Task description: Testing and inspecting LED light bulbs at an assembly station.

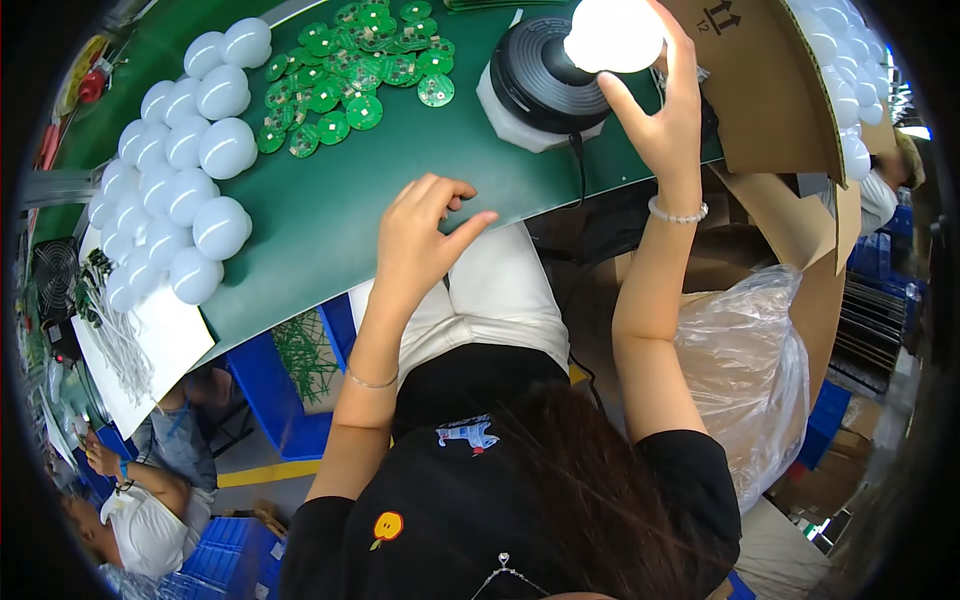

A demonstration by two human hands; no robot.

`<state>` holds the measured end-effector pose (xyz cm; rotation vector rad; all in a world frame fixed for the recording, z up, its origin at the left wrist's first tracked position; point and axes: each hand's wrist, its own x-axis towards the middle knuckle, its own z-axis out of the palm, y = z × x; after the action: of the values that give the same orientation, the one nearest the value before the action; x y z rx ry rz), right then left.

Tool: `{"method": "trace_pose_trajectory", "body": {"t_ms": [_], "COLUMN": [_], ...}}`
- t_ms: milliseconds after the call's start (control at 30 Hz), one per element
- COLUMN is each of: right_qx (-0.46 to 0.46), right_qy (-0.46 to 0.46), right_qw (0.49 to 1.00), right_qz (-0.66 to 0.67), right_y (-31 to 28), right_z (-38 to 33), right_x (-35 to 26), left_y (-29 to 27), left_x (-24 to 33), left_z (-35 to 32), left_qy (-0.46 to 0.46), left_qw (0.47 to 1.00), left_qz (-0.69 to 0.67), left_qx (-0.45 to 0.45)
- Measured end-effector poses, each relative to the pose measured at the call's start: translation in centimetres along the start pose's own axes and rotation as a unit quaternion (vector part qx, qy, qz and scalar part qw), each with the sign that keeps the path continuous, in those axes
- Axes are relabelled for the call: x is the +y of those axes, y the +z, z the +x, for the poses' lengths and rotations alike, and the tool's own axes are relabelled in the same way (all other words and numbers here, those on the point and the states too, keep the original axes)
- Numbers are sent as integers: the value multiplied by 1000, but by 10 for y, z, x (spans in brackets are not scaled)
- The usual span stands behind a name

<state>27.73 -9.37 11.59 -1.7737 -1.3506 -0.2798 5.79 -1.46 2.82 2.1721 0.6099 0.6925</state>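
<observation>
A green table (pixel 330 210) spans the view, with a cardboard carton (pixel 775 95) at its right end. White bulbs (pixel 183 143) crowd its left side; beside them spreads a scatter of green circuit boards (pixel 365 75). To their right stands a ribbed black round device (pixel 540 85). The right hand (pixel 668 135) curves thumb and fingers around a glowing bulb at the device's right side; the empty left hand (pixel 418 235), half open, hangs near the table's front edge. Smallest is that glowing bulb (pixel 615 35).
</observation>
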Motion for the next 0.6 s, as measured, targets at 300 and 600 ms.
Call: {"method": "trace_pose_trajectory", "body": {"t_ms": [300, 600], "right_qx": [34, 45], "right_qy": [-64, -27], "right_qw": [996, 997], "right_qz": [-45, 54], "right_y": [5, 14], "right_z": [13, 21], "right_x": [-2, 9], "left_y": [3, 2], "left_x": [-1, 0], "left_z": [1, 1], "left_qy": [-1, -4], "left_qw": [1000, 1000], "left_qz": [-23, -7], "left_qx": [11, 1]}}
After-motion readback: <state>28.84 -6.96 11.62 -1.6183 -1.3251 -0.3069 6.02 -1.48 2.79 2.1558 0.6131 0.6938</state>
